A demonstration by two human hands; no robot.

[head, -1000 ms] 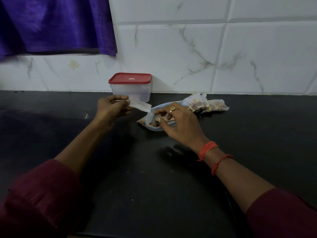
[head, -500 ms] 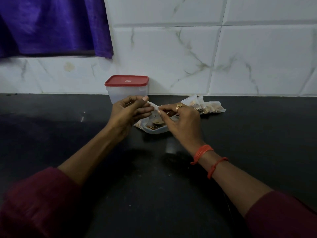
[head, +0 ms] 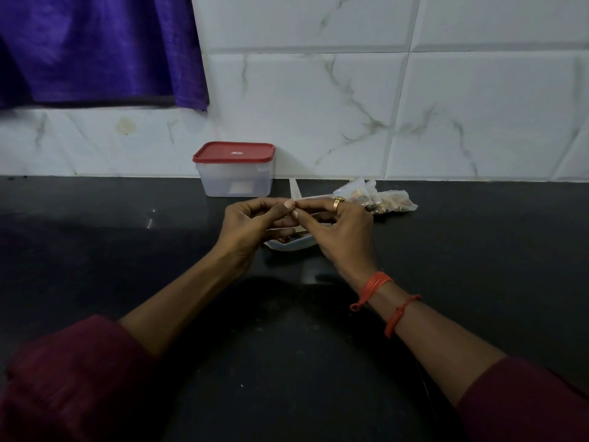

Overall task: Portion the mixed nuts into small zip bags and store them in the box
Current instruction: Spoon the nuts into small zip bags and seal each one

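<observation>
Nearest, both forearms ran in from 7 and 5 o'clock over the dark tabletop (head: 127, 256) and met at centre. L hand (head: 251, 224) and R hand (head: 338, 231) were tip to tip, fingers (head: 288, 204) curled narrow and pinching the small zip bag (head: 295, 190). Only a pale strip of it showed, poking up at 12 o'clock from the pinch. Probably both hands were needed to work the mouth apart or press the zip; can't tell which, as the hands hid the rest.

Directly under the hands lay the open nut bag (head: 288, 245), kept close, presumably so nuts could go across w/o a long reach.

Further back, at 2 o'clock, the filled bags (head: 379, 200) sat in a loose heap near the wall, apparently parked until boxing. At 11 o'clock the box (head: 234, 183) stood against the tiles w/ its red lid (head: 233, 152) on, so storing hadn't begun. Beyond, tiled wall (head: 318, 106) and purple cloth (head: 95, 49) at 10 o'clock.
</observation>
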